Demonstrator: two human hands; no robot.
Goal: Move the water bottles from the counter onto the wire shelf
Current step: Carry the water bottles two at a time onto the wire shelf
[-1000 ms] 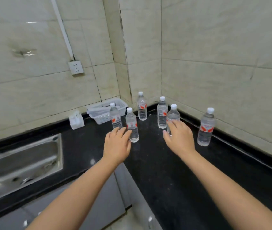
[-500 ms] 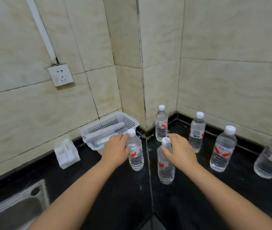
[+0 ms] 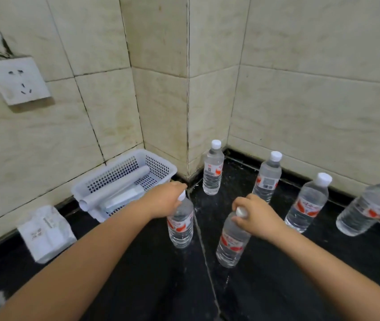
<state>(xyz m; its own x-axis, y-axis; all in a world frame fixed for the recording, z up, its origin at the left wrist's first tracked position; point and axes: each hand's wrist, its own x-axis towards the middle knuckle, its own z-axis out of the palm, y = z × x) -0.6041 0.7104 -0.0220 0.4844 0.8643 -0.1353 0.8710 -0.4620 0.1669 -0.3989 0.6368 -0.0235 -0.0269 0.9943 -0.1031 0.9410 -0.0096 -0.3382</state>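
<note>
Far left on the black counter [image 3: 119, 286] sat a white packet [image 3: 46, 232], then a white perforated basket [image 3: 161, 169] w/ rolled paper inside, pushed against the tiled wall; a socket [image 3: 16, 79] hung on the wall above. Left hand [image 3: 163, 200] came over the top of the nearer-left bottle [image 3: 181, 224], fingers curled round its neck and cap, bottle upright on the counter just right of the basket. Right hand [image 3: 259, 215] did the same w/ the front-centre bottle [image 3: 232, 243], fingers wrapped at the cap, bottle leaning a bit in this wide view. Behind, one bottle [image 3: 212, 170] stood in the wall corner; further right a row of 3: [image 3: 266, 179], [image 3: 306, 205], and one at the frame edge [image 3: 367, 209]. Wire shelf wasn't in view.

Judgement: step in hand was grasping two bottles at once, none moved yet. To do it well, grip below the cap flange rather than on the cap itself, since full bottles are heavy and a cap-only pinch could slip; lift straight up so neither swings into the neighbours, esp the right one, close to the row behind, then turn toward the shelf w/ both kept vertical
</note>
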